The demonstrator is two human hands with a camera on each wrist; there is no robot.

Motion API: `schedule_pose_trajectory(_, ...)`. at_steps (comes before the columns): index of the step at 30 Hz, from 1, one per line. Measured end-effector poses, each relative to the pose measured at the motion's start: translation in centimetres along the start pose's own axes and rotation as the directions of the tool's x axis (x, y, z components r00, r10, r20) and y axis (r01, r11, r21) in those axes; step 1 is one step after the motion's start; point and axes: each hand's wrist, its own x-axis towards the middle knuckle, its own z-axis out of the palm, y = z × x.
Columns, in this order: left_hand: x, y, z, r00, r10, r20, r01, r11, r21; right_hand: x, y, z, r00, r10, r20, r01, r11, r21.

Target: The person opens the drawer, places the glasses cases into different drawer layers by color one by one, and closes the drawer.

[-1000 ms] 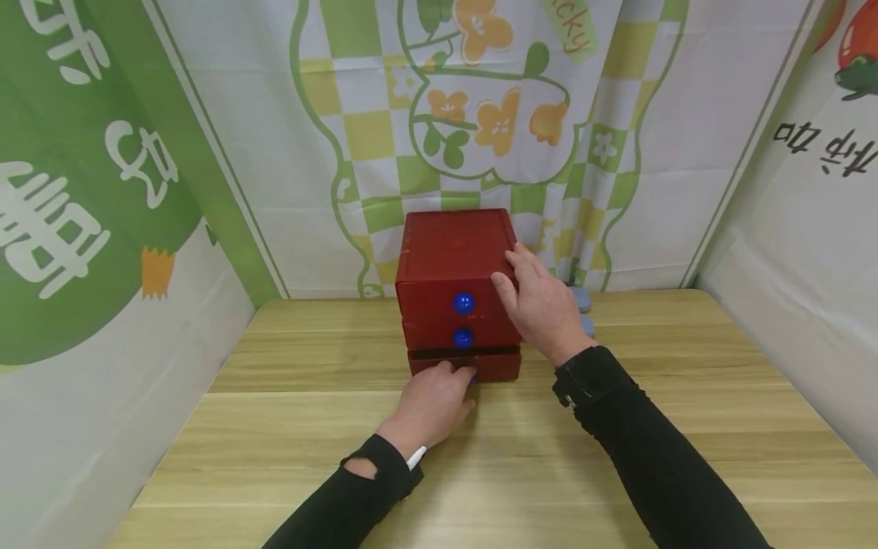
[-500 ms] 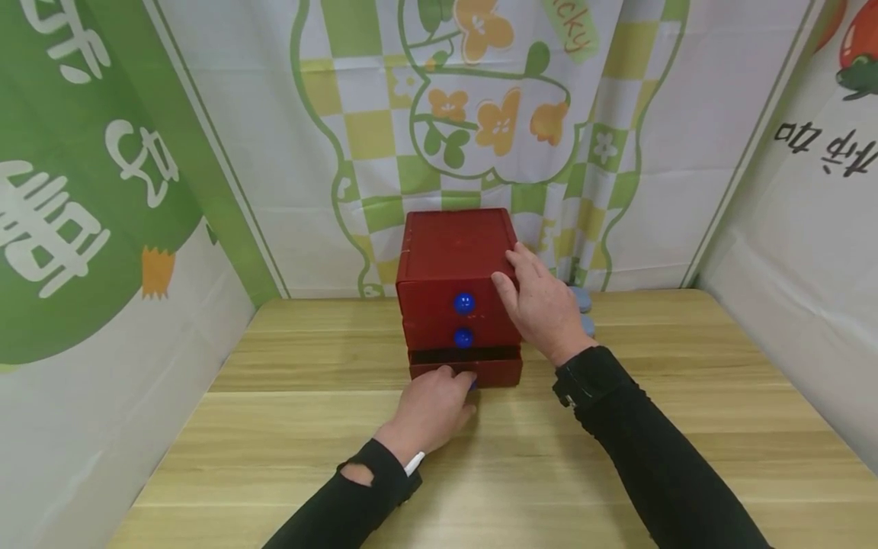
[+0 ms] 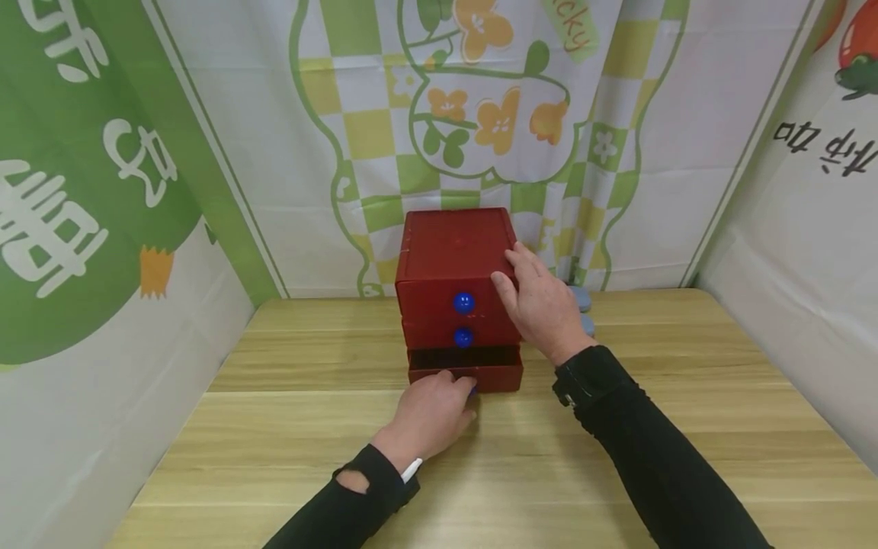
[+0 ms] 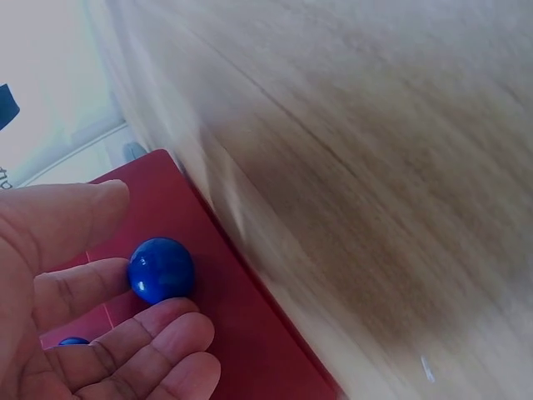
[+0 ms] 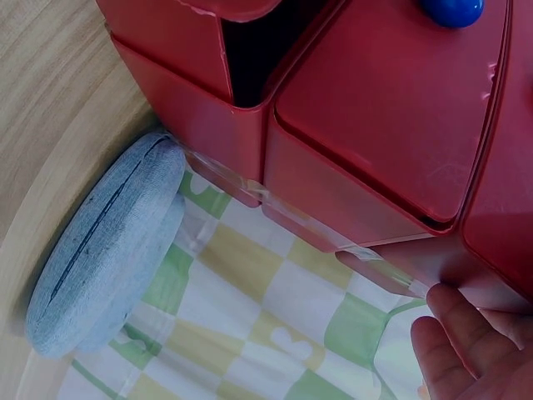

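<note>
A red cabinet of three stacked drawers (image 3: 456,244) stands at the back of the table. Its bottom drawer (image 3: 504,379) is pulled partway out, showing a dark inside. My left hand (image 3: 428,412) is at that drawer's front, its fingers bent round the blue ball knob (image 4: 161,271); the left wrist view shows the thumb (image 4: 71,218) apart from the knob. My right hand (image 3: 545,309) rests against the cabinet's upper right side, with fingertips at the top edge. Blue knobs on the top drawer (image 3: 463,303) and the middle drawer (image 3: 463,337) are untouched.
Right of the cabinet, partly behind my right hand, lies a rounded grey-blue fabric thing (image 5: 108,242) with a dark seam. A printed curtain (image 3: 357,137) hangs directly behind the cabinet. The wooden table (image 3: 288,427) extends in front and to both sides.
The bottom drawer has slid further out toward me, its dark gap widening. My left hand has come slightly nearer with it. The right hand has stayed in place.
</note>
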Motion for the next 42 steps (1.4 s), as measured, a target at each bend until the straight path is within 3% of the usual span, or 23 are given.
schedule_pose_trajectory(42, -1.1, 0.5, -0.5, 1.000, 0.018, 0.003, -0.018, 1.000, -0.011, 0.1, 0.1, 0.2, 1.000, 0.009, 0.003, -0.009, 1.000, -0.011)
